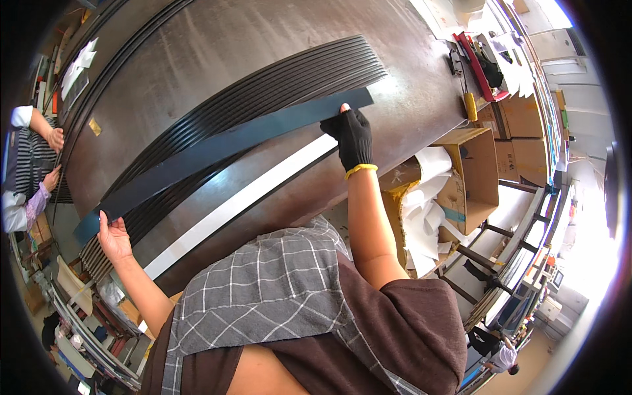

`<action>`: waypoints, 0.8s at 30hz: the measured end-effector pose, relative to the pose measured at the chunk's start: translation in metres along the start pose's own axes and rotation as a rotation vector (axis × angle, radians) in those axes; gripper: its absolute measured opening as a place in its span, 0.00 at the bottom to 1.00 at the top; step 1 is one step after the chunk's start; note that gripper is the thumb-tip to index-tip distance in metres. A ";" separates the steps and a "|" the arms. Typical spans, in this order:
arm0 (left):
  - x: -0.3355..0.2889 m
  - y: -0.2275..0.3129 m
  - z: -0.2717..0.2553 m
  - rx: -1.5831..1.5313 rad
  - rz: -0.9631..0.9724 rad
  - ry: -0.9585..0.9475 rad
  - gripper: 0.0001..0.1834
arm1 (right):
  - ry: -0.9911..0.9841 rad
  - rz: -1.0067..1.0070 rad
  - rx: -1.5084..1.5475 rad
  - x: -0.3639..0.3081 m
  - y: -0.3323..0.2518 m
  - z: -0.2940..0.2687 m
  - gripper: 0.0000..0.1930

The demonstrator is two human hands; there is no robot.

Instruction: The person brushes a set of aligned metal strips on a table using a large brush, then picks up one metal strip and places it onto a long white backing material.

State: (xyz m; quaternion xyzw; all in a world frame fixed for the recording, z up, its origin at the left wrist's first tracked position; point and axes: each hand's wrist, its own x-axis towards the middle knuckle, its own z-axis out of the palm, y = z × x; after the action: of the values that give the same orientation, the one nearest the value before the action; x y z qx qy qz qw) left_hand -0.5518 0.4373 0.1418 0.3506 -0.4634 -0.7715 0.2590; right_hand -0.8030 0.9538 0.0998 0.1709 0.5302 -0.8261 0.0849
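Note:
A long, flat, dark blue-black strip (224, 140) is held lengthwise across the table, its right end higher in the view. My bare left hand (115, 240) grips its lower edge near the left end. My right hand (351, 135), in a black fingerless-tipped glove with a yellow cuff, pinches the other end, with the bare thumb tip on the strip's face. Behind and partly under it lies a bundle of long black ribbed strips (276, 79). Nearer to me, a white strip (240, 201) runs along the table.
The broad brown metal-like table (276, 23) bears long dark rods (125, 56) at far left. Another person's hands (54, 139) are at its left edge. Open cardboard box (477, 178) with white sheets stands at right, near a yellow roller (470, 105) and a red tray (475, 66).

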 end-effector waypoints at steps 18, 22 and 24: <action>0.062 -0.042 0.108 -0.054 0.059 0.039 0.11 | -0.080 -0.624 -1.158 0.174 -0.076 -0.043 0.09; 0.082 -0.051 0.145 -0.109 0.099 -0.007 0.11 | -0.171 -0.320 -0.945 0.257 -0.093 -0.058 0.08; 0.087 -0.055 0.159 -0.119 0.131 -0.015 0.11 | -0.029 -0.066 -0.763 0.292 -0.098 -0.050 0.08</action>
State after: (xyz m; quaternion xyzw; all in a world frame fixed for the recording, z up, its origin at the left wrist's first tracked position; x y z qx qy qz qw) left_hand -0.7342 0.4827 0.1180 0.2977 -0.4404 -0.7817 0.3260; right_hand -1.0956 1.0526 0.0549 0.0980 0.8035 -0.5742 0.1233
